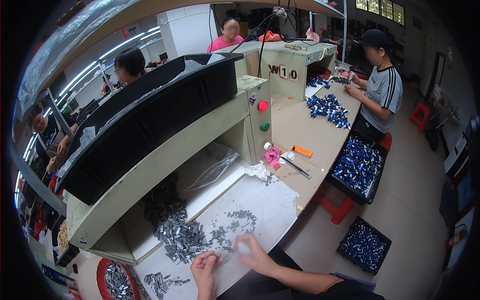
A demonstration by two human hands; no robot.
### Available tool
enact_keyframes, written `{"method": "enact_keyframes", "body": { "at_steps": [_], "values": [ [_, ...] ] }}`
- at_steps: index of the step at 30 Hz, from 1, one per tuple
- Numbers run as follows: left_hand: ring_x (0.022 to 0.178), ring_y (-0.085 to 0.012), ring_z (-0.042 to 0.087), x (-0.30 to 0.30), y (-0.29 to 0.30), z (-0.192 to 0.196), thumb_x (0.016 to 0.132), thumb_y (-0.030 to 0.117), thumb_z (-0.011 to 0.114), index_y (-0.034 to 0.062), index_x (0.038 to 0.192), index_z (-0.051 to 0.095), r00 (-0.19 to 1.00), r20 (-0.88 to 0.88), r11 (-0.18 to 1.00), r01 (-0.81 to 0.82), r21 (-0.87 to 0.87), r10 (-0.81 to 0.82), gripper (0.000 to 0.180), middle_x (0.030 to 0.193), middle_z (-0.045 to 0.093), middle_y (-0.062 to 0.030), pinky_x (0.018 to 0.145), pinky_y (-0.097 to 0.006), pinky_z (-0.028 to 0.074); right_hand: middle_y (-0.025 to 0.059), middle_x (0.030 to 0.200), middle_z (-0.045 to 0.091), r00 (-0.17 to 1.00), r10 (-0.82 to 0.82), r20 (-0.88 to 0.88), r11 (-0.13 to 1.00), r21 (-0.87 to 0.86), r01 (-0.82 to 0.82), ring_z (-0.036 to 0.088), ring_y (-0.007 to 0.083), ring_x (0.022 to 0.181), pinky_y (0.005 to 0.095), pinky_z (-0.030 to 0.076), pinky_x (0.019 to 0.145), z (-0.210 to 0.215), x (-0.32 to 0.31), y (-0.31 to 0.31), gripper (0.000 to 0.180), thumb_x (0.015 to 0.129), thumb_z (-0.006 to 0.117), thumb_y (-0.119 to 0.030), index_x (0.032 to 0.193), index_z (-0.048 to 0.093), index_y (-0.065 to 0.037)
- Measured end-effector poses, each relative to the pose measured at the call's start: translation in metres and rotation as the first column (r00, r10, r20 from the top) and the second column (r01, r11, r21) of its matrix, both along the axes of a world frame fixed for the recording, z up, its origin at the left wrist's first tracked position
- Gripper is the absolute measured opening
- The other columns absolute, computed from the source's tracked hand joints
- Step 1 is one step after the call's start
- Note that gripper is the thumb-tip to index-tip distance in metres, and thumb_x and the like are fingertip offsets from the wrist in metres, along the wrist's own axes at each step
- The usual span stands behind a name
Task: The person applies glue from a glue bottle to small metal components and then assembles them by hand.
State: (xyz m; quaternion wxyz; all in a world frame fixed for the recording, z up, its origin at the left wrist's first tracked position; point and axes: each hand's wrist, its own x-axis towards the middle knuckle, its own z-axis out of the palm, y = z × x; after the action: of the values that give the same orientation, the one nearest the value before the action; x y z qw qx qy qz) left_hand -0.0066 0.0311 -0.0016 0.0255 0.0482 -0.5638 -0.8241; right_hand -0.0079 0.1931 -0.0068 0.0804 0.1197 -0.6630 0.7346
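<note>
My left hand (204,270) is raised over the front of the white work sheet (280,197), its thumb and fingertips pinched together. A small dark bit shows at the fingertips, too small to name. To its right, my right hand (257,260) reaches in over the sheet beside the small grey pieces (242,217). Motion smears its fingers, and a pale whitish patch lies at their tips, so I cannot make out whether they grip anything. Just beyond my left hand lies a heap of short grey metal-like parts (180,237), running back under the machine's opening.
A pale green machine housing (165,175) carries a long black tray (150,120). A red basket (102,280) of grey parts stands at left. Tweezers (296,167) and an orange-wrapped item (302,151) lie beyond. Black crates (367,245) hold blue-white parts. A co-worker (382,85) stands at right.
</note>
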Motion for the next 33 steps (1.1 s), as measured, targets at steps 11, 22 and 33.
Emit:
{"method": "enact_keyframes", "body": {
  "at_steps": [11,22,33],
  "values": [
    [0.073,-0.0205,0.061,-0.014,0.008,-0.005,0.076,-0.003,0.056,-0.0058,0.093,0.054,0.998,0.010,0.998,0.058,0.003,-0.058,0.017,0.079,0.061,-0.0159,0.066,-0.031,0.052,0.0082,0.105,0.042,0.951,0.246,0.185,0.968,-0.084,-0.235,0.048,0.0126,0.089,0.0240,0.042,0.075,0.008,-0.006,0.020,0.036,0.085,0.047,-0.007,0.117,0.035,0.000],
    [0.072,-0.0211,0.060,0.000,0.007,-0.005,0.076,-0.006,0.054,-0.0058,0.096,0.052,1.000,0.012,1.000,0.028,-0.002,-0.028,0.021,0.085,0.060,-0.0172,0.069,-0.032,0.052,0.0093,0.108,0.041,0.973,0.216,0.085,0.976,-0.025,-0.215,0.045,0.0161,0.098,0.0264,0.040,0.083,0.007,0.002,0.019,0.035,0.083,0.048,-0.005,0.118,0.040,0.000],
    [0.082,-0.0199,0.060,-0.013,0.010,0.002,0.075,-0.008,0.054,-0.0061,0.093,0.054,0.991,0.084,0.994,0.107,0.000,-0.106,0.018,0.089,0.060,-0.0157,0.077,-0.027,0.046,0.0103,0.095,0.052,0.985,-0.021,0.172,0.920,-0.381,0.086,0.051,0.0145,0.090,0.0261,0.042,0.079,0.024,-0.002,0.041,0.033,0.068,0.065,0.005,0.094,0.046,-0.002]
  ]
}}
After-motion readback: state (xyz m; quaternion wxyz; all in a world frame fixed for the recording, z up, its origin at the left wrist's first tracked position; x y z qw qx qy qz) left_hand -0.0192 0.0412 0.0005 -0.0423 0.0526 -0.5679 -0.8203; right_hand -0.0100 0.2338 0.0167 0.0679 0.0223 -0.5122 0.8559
